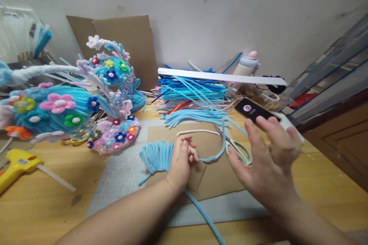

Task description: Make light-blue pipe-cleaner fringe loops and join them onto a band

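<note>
My left hand (pixel 182 160) rests at the right end of a row of looped light blue pipe cleaners (pixel 157 155), its fingers curled around something I cannot make out. From beside it a blue strand (pixel 214 157) curves up to the right, and another blue strand (pixel 204 215) runs down toward the table's front edge. Over the right side my right hand (pixel 268 153) is raised with its fingers spread and nothing in them. Scissors with pale green handles (pixel 242 152) lie just left of it. Under the work is a brown cardboard sheet (pixel 221 185).
Piled blue pipe cleaners (pixel 195 92) lie behind the cardboard. Flower-covered blue lamp-like pieces (pixel 54 109) stand at the left, above a yellow glue gun (pixel 21 166). A phone (pixel 254 111) and a bottle (pixel 244 69) are at the back right.
</note>
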A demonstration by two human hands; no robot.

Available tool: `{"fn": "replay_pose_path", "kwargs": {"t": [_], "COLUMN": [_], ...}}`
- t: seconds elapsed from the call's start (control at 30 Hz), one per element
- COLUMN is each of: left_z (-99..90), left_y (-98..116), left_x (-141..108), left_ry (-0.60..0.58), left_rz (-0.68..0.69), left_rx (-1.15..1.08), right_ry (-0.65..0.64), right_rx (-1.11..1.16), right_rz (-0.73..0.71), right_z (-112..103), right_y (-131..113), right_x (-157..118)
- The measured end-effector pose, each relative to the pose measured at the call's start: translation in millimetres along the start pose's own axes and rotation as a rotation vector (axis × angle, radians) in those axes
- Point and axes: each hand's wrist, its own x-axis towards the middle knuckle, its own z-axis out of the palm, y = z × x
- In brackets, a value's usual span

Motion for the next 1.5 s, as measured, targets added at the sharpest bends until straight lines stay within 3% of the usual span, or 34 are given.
{"fn": "replay_pose_path", "kwargs": {"t": [0.07,0.1,0.13,0.2,0.3,0.4,0.5,0.57,0.67,0.77,0.83,0.93,1.03,1.2,1.33,1.5], "left_z": [-0.8,-1.5,-2.4,-3.9,-3.7,-0.9,-4.7,-15.2,-38.3,-56.0,-61.3,-64.4,-67.8,-72.1,-64.3,-44.2], "left_y": [2,3,4,3,0,6,39,72,110,112,99,77,68,63,62,91], "left_x": [0,0,0,-1,-5,-9,-6,-4,-8,-21,-29,-33,-33,-38,-39,-20], "left_ry": [0.024,0.034,0.037,0.037,0.071,0.128,0.155,0.025,-0.283,-0.585,-0.660,-0.608,-0.666,-0.649,-0.530,-0.404], "left_rz": [0.002,0.002,-0.001,-0.013,-0.013,0.036,0.140,0.215,0.254,0.252,0.292,0.393,0.566,0.777,0.710,0.351], "left_rx": [-0.050,-0.066,-0.074,-0.065,0.025,0.254,0.654,0.945,1.332,1.578,1.648,1.752,1.812,1.817,1.766,1.594], "right_ry": [0.056,-0.004,-0.154,-0.473,-0.656,-0.682,-0.702,-0.710,-0.704,-0.690,-0.684,-0.683,-0.707,-0.871,-0.926,-0.827], "right_rx": [0.265,0.423,0.561,0.667,0.750,0.859,0.875,0.852,0.829,0.820,0.821,0.827,0.848,0.970,1.007,1.124], "right_rz": [-0.095,-0.169,-0.224,-0.080,0.054,0.099,0.154,0.174,0.169,0.143,0.133,0.122,0.080,-0.163,-0.274,-0.031], "right_z": [5,9,15,29,48,56,58,59,61,63,64,62,56,48,54,58], "right_y": [-22,-31,-38,-48,-57,-59,-56,-54,-53,-53,-53,-53,-47,-22,-14,-26], "right_x": [-3,-6,-10,-17,-28,-37,-42,-45,-46,-46,-45,-42,-36,-23,-22,-15]}}
